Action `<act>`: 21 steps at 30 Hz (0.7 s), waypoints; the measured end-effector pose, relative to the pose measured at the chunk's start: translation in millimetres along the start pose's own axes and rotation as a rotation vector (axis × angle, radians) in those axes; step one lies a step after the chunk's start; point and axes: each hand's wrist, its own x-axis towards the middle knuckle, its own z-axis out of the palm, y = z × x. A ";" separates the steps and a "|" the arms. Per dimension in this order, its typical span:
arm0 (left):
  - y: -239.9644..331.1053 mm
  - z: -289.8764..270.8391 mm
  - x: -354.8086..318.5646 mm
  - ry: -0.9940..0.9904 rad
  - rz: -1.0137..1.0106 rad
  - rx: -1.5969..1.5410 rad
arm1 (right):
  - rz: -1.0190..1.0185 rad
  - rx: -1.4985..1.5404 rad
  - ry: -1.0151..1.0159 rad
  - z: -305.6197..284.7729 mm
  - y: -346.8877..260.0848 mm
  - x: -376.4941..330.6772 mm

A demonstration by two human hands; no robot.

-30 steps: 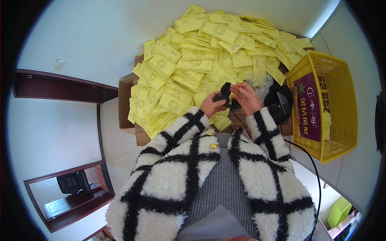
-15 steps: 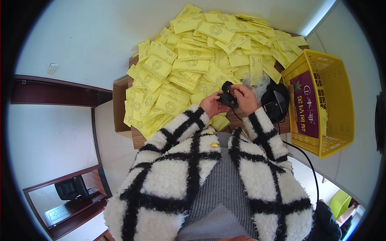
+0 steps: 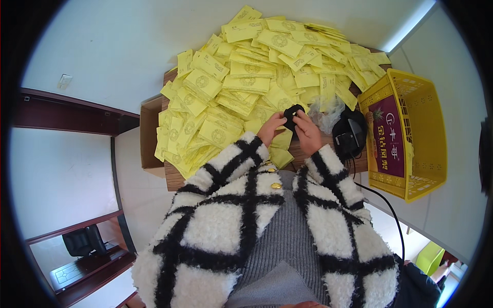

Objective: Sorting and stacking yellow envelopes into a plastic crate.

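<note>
Both of my hands are at a small black band-like object (image 3: 291,110), whose exact kind I cannot make out. My left hand (image 3: 270,129) pinches its left side with thumb and fingers. On the other side my right hand (image 3: 308,135) has its fingers closed over the object's edge, hiding part of it. Just beyond and left of the hands spreads a large heap of flat yellow paper packets (image 3: 221,110). Right of my right hand are a crumpled clear plastic bag (image 3: 328,117) and a black device (image 3: 349,137) with a cable.
A yellow plastic crate (image 3: 429,149) with a purple panel stands on the right. The packets lie on a brown wooden table (image 3: 177,177), beside an open cardboard box (image 3: 150,136) at left. A black cable (image 3: 393,208) runs down the right side.
The black object has been turned and drawn together between my hands; a looser, longer part showed before. My right fingers have moved over its edge. The view has shifted slightly.
</note>
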 end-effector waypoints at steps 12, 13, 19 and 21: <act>26.9 2.3 8.3 0.052 0.450 0.670 | -0.068 -0.341 -0.138 -4.0 -28.9 10.7; 26.0 2.2 8.6 0.062 0.520 0.685 | -0.066 -0.341 -0.134 -3.8 -29.5 11.0; 49.3 22.5 -7.0 0.074 0.985 0.896 | 0.007 -0.389 -0.093 -11.5 -48.1 15.2; 50.6 21.4 -8.9 0.048 0.983 0.907 | 0.009 -0.344 -0.080 -15.7 -54.6 18.8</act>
